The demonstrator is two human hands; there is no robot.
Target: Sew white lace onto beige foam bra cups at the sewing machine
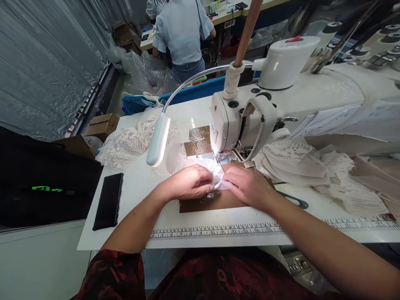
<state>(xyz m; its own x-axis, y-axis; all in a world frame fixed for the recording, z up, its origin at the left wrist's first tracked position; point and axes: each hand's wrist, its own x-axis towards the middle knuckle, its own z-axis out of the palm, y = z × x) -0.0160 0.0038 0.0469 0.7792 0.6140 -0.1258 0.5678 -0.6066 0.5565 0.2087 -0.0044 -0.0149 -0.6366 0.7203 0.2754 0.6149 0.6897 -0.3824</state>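
Note:
A small piece of white lace [210, 166] lies on the bed of a white sewing machine [250, 112], just in front of the needle. My left hand [189, 182] has its fingers curled and pinches the lace's near left edge. My right hand [248, 185] lies beside it, fingers pressed together on the lace's right edge. The two hands nearly touch at the fingertips. A brown taped patch [218, 201] on the table shows under and in front of the hands.
A gooseneck lamp [158, 139] hangs left of the machine. Heaps of lace [125, 143] sit at far left and of cut pieces [300, 160] at right. A black phone [108, 201] lies at left, scissors [295, 200] at right, a ruler strip [218, 230] along the front edge. A person stands behind.

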